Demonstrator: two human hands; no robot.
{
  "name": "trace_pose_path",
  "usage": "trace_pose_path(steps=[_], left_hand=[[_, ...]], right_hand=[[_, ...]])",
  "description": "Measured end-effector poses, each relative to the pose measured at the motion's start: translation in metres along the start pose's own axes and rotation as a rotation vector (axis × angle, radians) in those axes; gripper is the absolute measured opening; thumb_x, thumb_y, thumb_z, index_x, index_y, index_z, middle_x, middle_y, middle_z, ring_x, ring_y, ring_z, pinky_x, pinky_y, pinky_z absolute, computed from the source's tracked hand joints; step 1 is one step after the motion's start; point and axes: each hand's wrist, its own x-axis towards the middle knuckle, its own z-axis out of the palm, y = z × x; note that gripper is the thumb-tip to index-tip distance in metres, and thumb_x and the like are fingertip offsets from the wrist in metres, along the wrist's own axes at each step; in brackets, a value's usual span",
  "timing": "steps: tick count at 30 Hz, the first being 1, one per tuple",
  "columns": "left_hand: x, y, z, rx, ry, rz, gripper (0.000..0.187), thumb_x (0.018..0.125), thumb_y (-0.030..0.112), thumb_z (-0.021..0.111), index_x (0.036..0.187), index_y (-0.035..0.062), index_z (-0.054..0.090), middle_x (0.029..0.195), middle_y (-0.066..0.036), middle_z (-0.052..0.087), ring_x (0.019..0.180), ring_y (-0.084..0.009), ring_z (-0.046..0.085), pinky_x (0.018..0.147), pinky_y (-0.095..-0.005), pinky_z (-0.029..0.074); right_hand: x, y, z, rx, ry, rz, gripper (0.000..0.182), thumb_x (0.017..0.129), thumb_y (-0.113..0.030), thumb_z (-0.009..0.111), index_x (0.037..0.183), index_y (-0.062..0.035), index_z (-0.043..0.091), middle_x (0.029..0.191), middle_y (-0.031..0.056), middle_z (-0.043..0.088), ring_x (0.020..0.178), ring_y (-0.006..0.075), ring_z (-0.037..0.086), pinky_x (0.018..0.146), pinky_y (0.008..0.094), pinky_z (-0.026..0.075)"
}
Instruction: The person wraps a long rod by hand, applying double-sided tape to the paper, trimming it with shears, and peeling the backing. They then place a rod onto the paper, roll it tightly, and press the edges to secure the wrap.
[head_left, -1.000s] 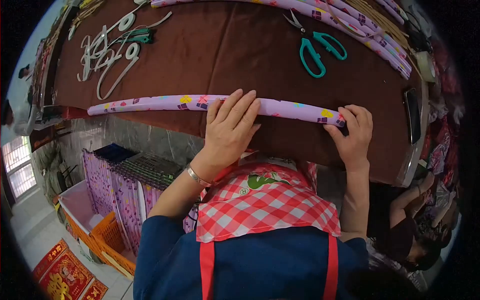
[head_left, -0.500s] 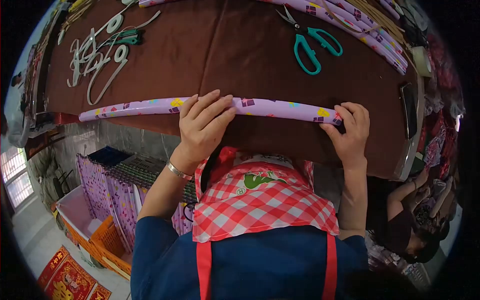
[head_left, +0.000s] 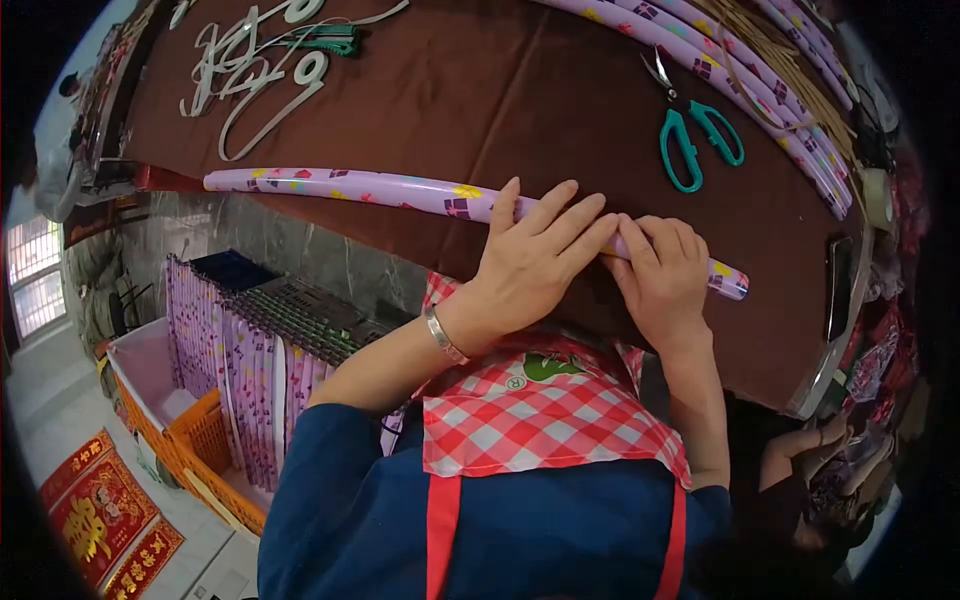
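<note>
A long purple roll of wrapping paper (head_left: 390, 190) with gift-box prints lies slanting along the near edge of the brown-covered table. Fingers spread and stretched flat, my left hand (head_left: 535, 255) rests across the roll right of its middle. Close beside it, my right hand (head_left: 665, 275) has its fingers curled round the roll, its fingertips nearly meeting those of the left. The roll's right end sticks out beyond my right hand. What lies under the palms is hidden.
Teal-handled scissors (head_left: 690, 145) lie half open beyond my hands. More purple rolls (head_left: 750, 90) are bundled far right. White tape strips (head_left: 255, 85) and a green cutter (head_left: 330, 40) sit far left. A phone (head_left: 838, 290) lies at the right edge. An orange crate (head_left: 185, 455) stands below left.
My left hand has slid right along the roll, and my right hand has moved slightly left off its end, so both are close together. The view has turned, tilting the roll down to the right.
</note>
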Motion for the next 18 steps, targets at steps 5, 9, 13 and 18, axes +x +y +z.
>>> trace_pose_path(steps=[5,9,13,18], left_hand=[[-0.020,-0.024,-0.011,0.062,0.032,-0.077,0.044,0.080,0.016,0.072,0.125,0.0173,0.066,0.131,0.000,0.064,0.125,-0.0221,0.056,0.113,-0.0472,0.024],[-0.034,-0.044,-0.023,0.151,0.040,-0.136,0.046,0.077,0.022,0.076,0.122,0.0206,0.068,0.130,0.000,0.064,0.126,-0.0231,0.056,0.111,-0.0491,0.026],[-0.043,-0.066,-0.037,0.165,0.064,-0.207,0.051,0.075,0.026,0.080,0.123,0.0166,0.067,0.131,-0.001,0.064,0.128,-0.0242,0.054,0.112,-0.0480,0.025],[-0.055,-0.088,-0.051,0.207,0.075,-0.265,0.045,0.080,0.031,0.077,0.121,0.0138,0.069,0.128,-0.003,0.065,0.126,-0.0268,0.055,0.111,-0.0464,0.028]], right_hand=[[-0.004,0.002,0.003,0.013,-0.006,0.009,0.045,0.078,-0.020,0.078,0.119,-0.0073,0.066,0.106,0.0067,0.062,0.097,0.0293,0.058,0.080,0.0435,0.044],[-0.005,0.003,0.003,0.014,-0.015,0.020,0.044,0.079,-0.021,0.078,0.118,-0.0069,0.067,0.106,0.0067,0.062,0.097,0.0287,0.058,0.081,0.0433,0.044],[-0.005,0.003,0.004,0.008,0.007,0.016,0.044,0.078,-0.021,0.079,0.118,-0.0067,0.067,0.106,0.0063,0.062,0.097,0.0284,0.058,0.081,0.0431,0.044],[-0.006,0.002,0.005,0.004,0.008,0.018,0.044,0.077,-0.020,0.079,0.117,-0.0069,0.068,0.106,0.0062,0.062,0.097,0.0286,0.058,0.081,0.0428,0.044]])
